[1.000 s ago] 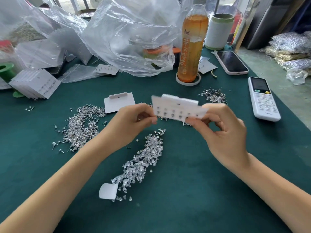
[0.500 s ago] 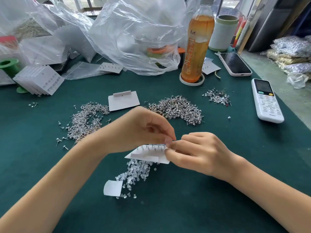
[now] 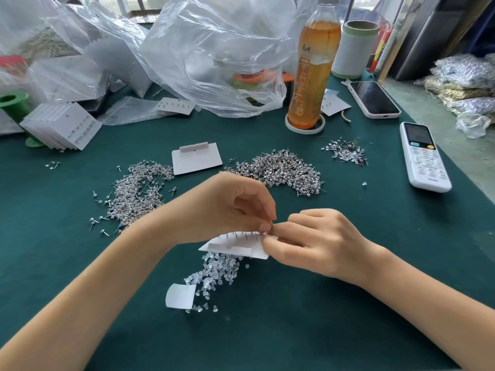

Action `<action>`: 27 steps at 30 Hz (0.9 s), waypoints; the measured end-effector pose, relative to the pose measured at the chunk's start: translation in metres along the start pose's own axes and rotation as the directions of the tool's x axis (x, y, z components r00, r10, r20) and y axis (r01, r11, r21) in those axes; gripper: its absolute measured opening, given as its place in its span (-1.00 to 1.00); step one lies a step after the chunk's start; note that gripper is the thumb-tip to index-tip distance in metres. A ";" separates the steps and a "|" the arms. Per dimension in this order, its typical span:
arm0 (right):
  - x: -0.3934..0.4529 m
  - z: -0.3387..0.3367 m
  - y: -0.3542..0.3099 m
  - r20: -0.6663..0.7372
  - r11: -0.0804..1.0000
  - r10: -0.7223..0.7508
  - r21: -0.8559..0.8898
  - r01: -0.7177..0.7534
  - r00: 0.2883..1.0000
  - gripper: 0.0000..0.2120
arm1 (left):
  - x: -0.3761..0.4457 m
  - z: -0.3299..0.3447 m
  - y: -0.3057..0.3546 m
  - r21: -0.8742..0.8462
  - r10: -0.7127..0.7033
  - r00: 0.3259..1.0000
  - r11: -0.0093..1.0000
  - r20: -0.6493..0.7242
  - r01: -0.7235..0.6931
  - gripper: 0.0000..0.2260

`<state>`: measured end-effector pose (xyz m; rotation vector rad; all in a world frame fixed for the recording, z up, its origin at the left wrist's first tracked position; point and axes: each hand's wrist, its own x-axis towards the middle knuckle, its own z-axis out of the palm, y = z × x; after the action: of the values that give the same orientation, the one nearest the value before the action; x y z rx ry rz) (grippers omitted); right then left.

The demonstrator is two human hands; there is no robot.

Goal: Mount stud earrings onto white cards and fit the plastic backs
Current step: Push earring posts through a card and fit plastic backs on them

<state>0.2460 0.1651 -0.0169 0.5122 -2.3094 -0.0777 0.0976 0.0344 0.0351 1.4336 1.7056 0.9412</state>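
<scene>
Card (image 3: 235, 246): back side up, just above the backs pile (image 3: 214, 271); a row of stud posts stands through it.
Left hand (image 3: 227, 207): fingertips pinched at the rightmost post.
Right hand (image 3: 313, 245): fingers curled, gripping the card's right end.
Progress: studs mounted; backs seemingly mostly unfitted.
Remaining: stud heaps (image 3: 281, 170) beyond the card.

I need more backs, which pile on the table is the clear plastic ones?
The clear pile under the held card; the others are metal studs.
</scene>
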 end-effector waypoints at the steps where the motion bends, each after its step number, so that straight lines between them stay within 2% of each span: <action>1: 0.000 0.000 0.000 -0.002 1.000 0.001 0.000 -0.001 1.000 -0.69 | 0.000 0.000 0.000 -0.008 -0.006 1.000 1.000 0.001 0.006 -0.89; 11: 0.000 0.000 -0.004 0.008 1.000 0.016 -0.024 -0.016 1.000 -0.69 | 0.001 -0.001 -0.003 -0.045 -0.052 0.998 0.998 0.042 0.054 -0.88; 16: 0.002 -0.002 -0.004 0.066 0.999 0.041 -0.015 -0.040 0.997 -0.83 | 0.001 -0.001 -0.005 -0.033 -0.045 0.998 0.998 0.045 0.046 -0.88; 20: 0.001 0.001 -0.005 0.071 0.999 0.035 -0.027 -0.034 0.997 -0.71 | 0.001 -0.003 -0.003 0.016 -0.036 0.997 0.999 0.074 0.034 -0.89; 27: -0.001 0.006 -0.007 0.045 0.999 0.022 -0.045 -0.020 0.999 -0.69 | 0.005 -0.007 0.002 0.089 -0.086 0.987 0.993 0.133 0.075 -0.89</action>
<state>0.2454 0.1585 -0.0233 0.4677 -2.3516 -0.1310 0.0920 0.0394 0.0400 1.4372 1.7051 0.7192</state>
